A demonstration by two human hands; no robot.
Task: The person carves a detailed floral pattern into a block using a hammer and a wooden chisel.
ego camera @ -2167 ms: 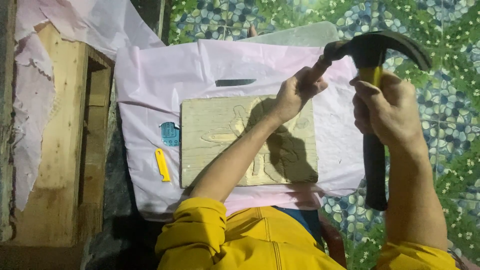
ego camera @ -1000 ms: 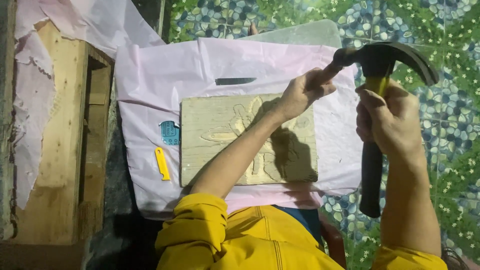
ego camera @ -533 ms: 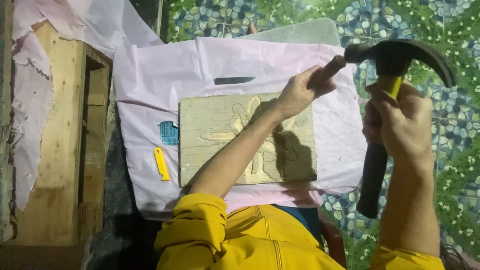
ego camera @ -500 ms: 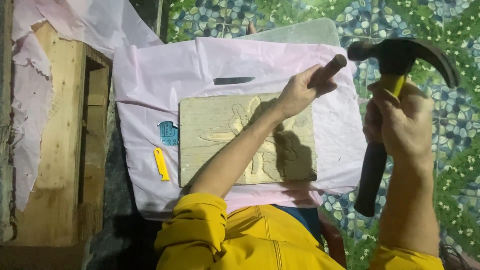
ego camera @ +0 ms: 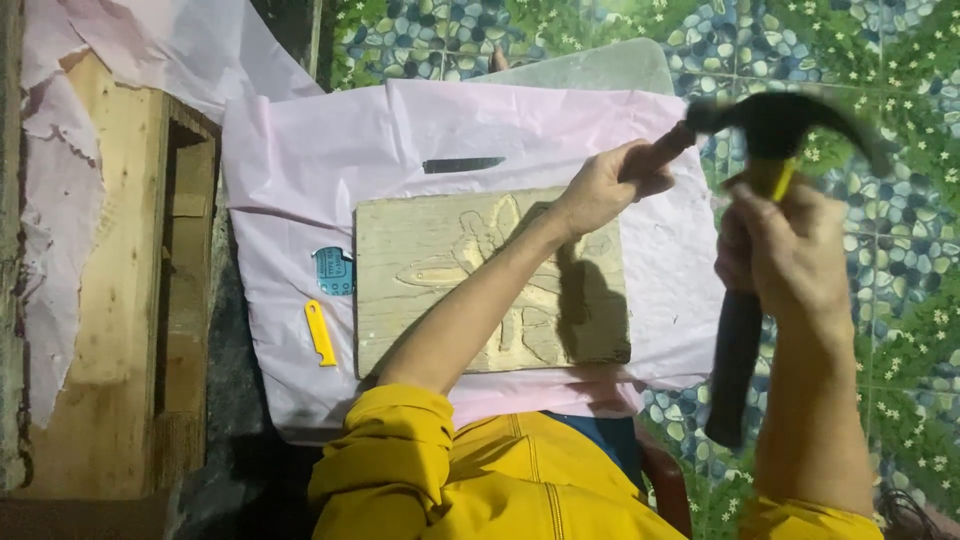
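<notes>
Two hands are working here, the left hand (ego camera: 600,190) and right hand (ego camera: 785,255), gripping one chisel (ego camera: 660,158) and one claw hammer (ego camera: 770,125). One carved wooden board (ego camera: 430,270) is lying on one pink plastic sheet (ego camera: 300,170), with one dark blade (ego camera: 462,164), one yellow tool (ego camera: 320,333) and one wooden crate (ego camera: 130,290) sitting alongside.

A pink plastic sheet (ego camera: 300,170) lies spread under my work, with a small yellow tool (ego camera: 320,333) and a blue tag (ego camera: 334,271) on it, near each other. A dark blade (ego camera: 463,164) lies farther up the sheet. To my left stands a wooden crate (ego camera: 130,290). Pebble-patterned floor (ego camera: 900,290) shows on the right.
</notes>
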